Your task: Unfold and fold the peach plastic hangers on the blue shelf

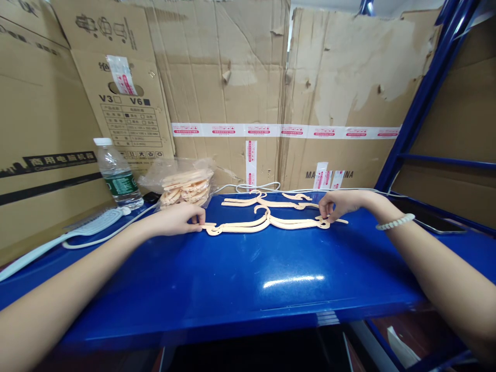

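A cream folding clothes hanger (pixel 245 227) lies flat on the blue table, its hook pointing away from me. My left hand (pixel 180 218) pinches the tip of its left arm between thumb and fingers. At the opposite end, my right hand (pixel 341 203) has thumb and fingertips closed on the right arm's tip, near the round joint. Just behind lies a second cream hanger (pixel 279 204), its right end reaching close to my right fingers. A small loose hook piece (pixel 297 197) rests farther back.
Behind my left hand sits a clear plastic bag (pixel 186 183) of cream hanger parts. A water bottle (pixel 118 175), a pale hairbrush (pixel 93 222) and a white cable (pixel 251 187) are nearby. Cardboard sheets (pixel 232 93) line the back. A phone (pixel 439 223) lies at right, beside a blue rack post (pixel 422 103).
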A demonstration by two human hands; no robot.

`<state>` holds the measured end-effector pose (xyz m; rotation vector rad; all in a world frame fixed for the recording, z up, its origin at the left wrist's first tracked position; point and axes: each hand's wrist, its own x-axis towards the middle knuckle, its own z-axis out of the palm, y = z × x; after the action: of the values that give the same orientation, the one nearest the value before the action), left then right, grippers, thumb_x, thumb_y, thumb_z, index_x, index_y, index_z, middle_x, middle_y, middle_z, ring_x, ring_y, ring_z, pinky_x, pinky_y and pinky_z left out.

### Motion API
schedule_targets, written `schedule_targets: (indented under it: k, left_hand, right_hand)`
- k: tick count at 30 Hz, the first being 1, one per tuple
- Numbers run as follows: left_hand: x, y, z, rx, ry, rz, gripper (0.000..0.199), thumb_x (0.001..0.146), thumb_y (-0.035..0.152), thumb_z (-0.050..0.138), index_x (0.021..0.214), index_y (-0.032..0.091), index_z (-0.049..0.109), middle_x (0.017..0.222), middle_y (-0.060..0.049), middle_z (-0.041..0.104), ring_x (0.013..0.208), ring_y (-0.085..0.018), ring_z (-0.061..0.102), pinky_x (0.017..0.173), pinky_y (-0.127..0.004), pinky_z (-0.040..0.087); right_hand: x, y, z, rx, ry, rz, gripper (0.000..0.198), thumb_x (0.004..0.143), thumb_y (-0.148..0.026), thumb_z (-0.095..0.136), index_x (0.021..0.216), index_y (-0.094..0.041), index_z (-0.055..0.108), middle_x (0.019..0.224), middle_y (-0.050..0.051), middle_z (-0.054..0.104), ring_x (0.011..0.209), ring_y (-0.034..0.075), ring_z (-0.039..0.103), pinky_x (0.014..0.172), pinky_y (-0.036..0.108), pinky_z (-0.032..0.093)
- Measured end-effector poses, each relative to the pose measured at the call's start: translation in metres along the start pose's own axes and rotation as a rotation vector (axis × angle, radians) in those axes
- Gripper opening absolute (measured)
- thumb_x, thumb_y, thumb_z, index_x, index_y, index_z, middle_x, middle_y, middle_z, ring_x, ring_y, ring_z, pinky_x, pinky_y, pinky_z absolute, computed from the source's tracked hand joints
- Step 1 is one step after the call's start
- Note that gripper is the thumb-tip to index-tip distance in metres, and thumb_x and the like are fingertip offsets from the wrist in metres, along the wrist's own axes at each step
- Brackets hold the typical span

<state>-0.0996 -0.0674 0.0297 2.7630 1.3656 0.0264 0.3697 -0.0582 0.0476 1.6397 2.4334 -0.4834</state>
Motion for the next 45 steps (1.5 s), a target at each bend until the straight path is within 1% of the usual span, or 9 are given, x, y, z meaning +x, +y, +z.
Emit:
schedule_targets:
  k: [13, 17, 20, 26, 29, 32, 36, 39, 45]
  left_hand:
    - [-0.005, 0.009, -0.008, 0.01, -0.045, -0.013, 0.02, 0.081, 0.035, 0.051, 0.085, 0.021, 0.065, 0.089, -0.004, 0.069, 0.084, -0.021, 0.063, 0.073, -0.027, 0.043]
    - [-0.006, 0.009, -0.01, 0.034, -0.036, -0.027, 0.02, 0.078, 0.036, 0.054, 0.084, 0.021, 0.065, 0.09, -0.004, 0.068, 0.086, -0.021, 0.062, 0.073, -0.027, 0.042]
    - [-0.006, 0.007, -0.01, 0.039, -0.001, -0.032, 0.023, 0.077, 0.041, 0.056, 0.086, 0.022, 0.065, 0.09, -0.003, 0.068, 0.085, -0.021, 0.061, 0.071, -0.027, 0.042]
    - [-0.002, 0.017, -0.006, 0.006, 0.271, 0.034, 0.024, 0.08, 0.041, 0.054, 0.088, 0.019, 0.06, 0.085, -0.004, 0.065, 0.079, -0.02, 0.061, 0.068, -0.027, 0.042]
    - [0.001, 0.029, 0.005, 0.007, 0.419, 0.09, 0.02, 0.084, 0.035, 0.051, 0.091, 0.018, 0.059, 0.084, -0.003, 0.064, 0.078, -0.019, 0.06, 0.07, -0.029, 0.043]
    - [0.003, 0.039, 0.016, -0.014, 0.45, 0.133, 0.019, 0.085, 0.033, 0.051, 0.094, 0.019, 0.06, 0.083, -0.003, 0.063, 0.076, -0.018, 0.06, 0.069, -0.028, 0.043]
    - [0.003, 0.047, 0.024, -0.076, 0.505, 0.183, 0.017, 0.085, 0.03, 0.051, 0.089, 0.019, 0.063, 0.08, -0.002, 0.063, 0.074, -0.017, 0.06, 0.069, -0.027, 0.044]
    - [0.003, 0.051, 0.024, -0.15, 0.637, 0.186, 0.016, 0.084, 0.026, 0.05, 0.08, 0.018, 0.063, 0.074, -0.001, 0.064, 0.069, -0.015, 0.059, 0.068, -0.026, 0.044]
    - [0.007, 0.049, 0.027, -0.409, 0.849, 0.018, 0.017, 0.08, 0.031, 0.055, 0.076, 0.017, 0.063, 0.075, -0.003, 0.067, 0.067, -0.016, 0.061, 0.066, -0.028, 0.048]
  right_hand:
    - [0.001, -0.001, 0.0, 0.021, 0.046, 0.015, 0.035, 0.059, -0.041, 0.066, 0.083, -0.015, 0.067, 0.078, 0.007, 0.069, 0.075, 0.023, 0.064, 0.062, 0.028, 0.045]
    - [-0.001, -0.002, -0.002, 0.013, 0.126, 0.007, 0.028, 0.064, -0.036, 0.062, 0.083, -0.016, 0.067, 0.079, 0.007, 0.069, 0.076, 0.023, 0.064, 0.063, 0.028, 0.045]
    - [-0.002, -0.002, -0.005, -0.037, 0.267, 0.006, 0.022, 0.069, -0.032, 0.059, 0.082, -0.016, 0.067, 0.08, 0.007, 0.069, 0.075, 0.021, 0.063, 0.063, 0.028, 0.045]
    - [0.004, 0.001, -0.006, -0.125, 0.591, 0.04, 0.018, 0.075, -0.031, 0.055, 0.075, -0.017, 0.065, 0.073, 0.005, 0.067, 0.068, 0.019, 0.061, 0.059, 0.027, 0.041]
    - [0.011, 0.002, -0.002, -0.1, 0.679, 0.047, 0.016, 0.076, -0.027, 0.054, 0.078, -0.016, 0.066, 0.072, 0.005, 0.067, 0.067, 0.018, 0.061, 0.06, 0.026, 0.041]
    - [0.018, 0.005, 0.003, -0.083, 0.726, 0.034, 0.016, 0.077, -0.023, 0.053, 0.081, -0.015, 0.066, 0.075, 0.006, 0.068, 0.071, 0.019, 0.063, 0.063, 0.026, 0.043]
    - [0.026, 0.012, 0.009, -0.089, 0.717, 0.014, 0.018, 0.08, -0.021, 0.05, 0.085, -0.015, 0.066, 0.082, 0.007, 0.07, 0.078, 0.021, 0.065, 0.069, 0.027, 0.046]
    - [0.033, 0.018, 0.014, -0.103, 0.638, 0.004, 0.024, 0.081, -0.015, 0.046, 0.092, -0.015, 0.067, 0.094, 0.009, 0.071, 0.088, 0.022, 0.065, 0.078, 0.028, 0.048]
    - [0.047, 0.028, 0.025, -0.144, 0.527, -0.044, 0.04, 0.077, -0.007, 0.043, 0.108, -0.014, 0.067, 0.115, 0.01, 0.067, 0.107, 0.024, 0.061, 0.093, 0.031, 0.047]
